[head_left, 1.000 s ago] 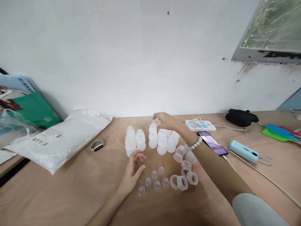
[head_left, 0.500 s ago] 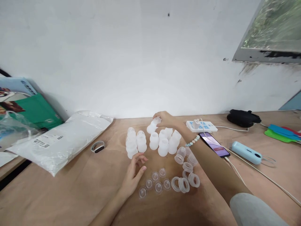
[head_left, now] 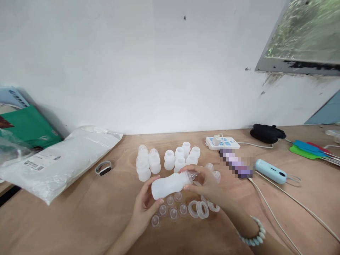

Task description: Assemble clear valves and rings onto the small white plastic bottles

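A milky white baby bottle (head_left: 168, 185) lies tilted almost sideways in front of me, its base to the left and its neck to the right. My left hand (head_left: 145, 203) is wrapped round the base end. At the neck, my right hand (head_left: 203, 182) closes its fingers round the rim, where a clear, pointed piece like a nipple (head_left: 192, 175) shows. Below the bottle, several clear nipples (head_left: 174, 213) sit on the table. Clear collar rings (head_left: 202, 210) lie beside them, partly covered by my right hand.
Behind the hands stand several white bottles (head_left: 169, 160); to their left are others with clear tops (head_left: 154, 161). A wristband (head_left: 103, 168) and a white parcel (head_left: 61, 156) lie left. A power strip (head_left: 225, 142), cables, a blurred phone (head_left: 236, 164) and a blue device (head_left: 271, 171) are right.
My right hand has come back from the rear of the bottle group with a bottle, now held low in front. My left hand, empty before, has closed on its base. The view has shifted slightly.
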